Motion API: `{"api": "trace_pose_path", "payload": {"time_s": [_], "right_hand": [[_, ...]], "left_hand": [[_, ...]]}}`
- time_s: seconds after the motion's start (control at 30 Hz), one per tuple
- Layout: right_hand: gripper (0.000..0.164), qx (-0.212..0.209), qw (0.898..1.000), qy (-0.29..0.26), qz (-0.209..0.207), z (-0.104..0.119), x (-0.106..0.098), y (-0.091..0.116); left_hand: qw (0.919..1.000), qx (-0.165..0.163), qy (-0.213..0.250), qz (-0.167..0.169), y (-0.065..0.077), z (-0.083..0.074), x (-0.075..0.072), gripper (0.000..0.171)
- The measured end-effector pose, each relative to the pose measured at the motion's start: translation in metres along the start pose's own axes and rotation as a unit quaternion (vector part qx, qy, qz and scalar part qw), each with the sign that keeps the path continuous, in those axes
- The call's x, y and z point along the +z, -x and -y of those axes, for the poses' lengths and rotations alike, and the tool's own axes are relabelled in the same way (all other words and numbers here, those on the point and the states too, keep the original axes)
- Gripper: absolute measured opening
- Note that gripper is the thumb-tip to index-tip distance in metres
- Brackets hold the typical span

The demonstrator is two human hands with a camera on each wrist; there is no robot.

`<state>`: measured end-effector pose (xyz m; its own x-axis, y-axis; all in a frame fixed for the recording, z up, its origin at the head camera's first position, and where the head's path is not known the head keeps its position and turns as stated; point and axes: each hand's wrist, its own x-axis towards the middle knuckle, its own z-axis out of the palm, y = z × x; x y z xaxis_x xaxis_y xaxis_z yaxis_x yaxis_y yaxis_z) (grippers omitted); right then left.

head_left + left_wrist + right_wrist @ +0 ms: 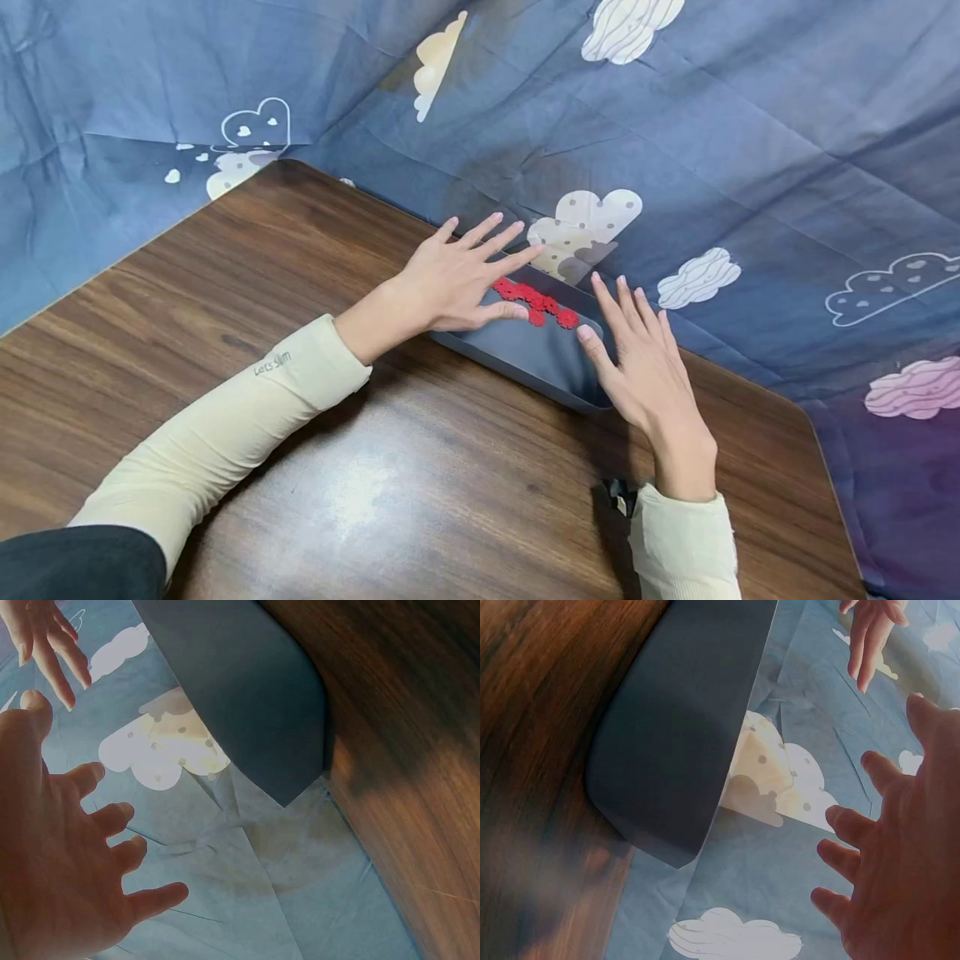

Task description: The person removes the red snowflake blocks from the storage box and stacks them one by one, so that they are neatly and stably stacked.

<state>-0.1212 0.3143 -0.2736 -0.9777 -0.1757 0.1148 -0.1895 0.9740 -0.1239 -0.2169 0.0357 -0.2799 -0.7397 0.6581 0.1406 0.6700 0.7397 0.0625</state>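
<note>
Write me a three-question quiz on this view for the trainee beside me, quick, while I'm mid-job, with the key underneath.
1. What colour are the small pieces lying in the grey tray?
a) blue
b) red
c) green

2. True or false: neither the left hand nor the right hand is gripping anything.

3. Which one of the three views shows the small pieces?

Key: 1. b. 2. True; the fingers of both hands are extended and hold nothing. 3. The head view.

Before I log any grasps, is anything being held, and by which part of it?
Nothing is held: the left hand and right hand are both empty.
</note>
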Motion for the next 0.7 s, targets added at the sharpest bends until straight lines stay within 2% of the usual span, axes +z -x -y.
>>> {"api": "trace_pose_path", "payload": {"time_s": [0.47,0.7], "right_hand": [[0.068,0.002,1.0,-0.012,-0.006,0.0003,0.0022,0.0005],[0.07,0.005,1.0,-0.009,-0.003,-0.0007,-0.0011,0.0008]], "left_hand": [[1.0,-0.001,-0.001,0.005,0.001,0.0046,-0.0023,0.088],[0.9997,-0.004,0.025,0.006,0.001,0.0058,-0.0015,0.085]]}}
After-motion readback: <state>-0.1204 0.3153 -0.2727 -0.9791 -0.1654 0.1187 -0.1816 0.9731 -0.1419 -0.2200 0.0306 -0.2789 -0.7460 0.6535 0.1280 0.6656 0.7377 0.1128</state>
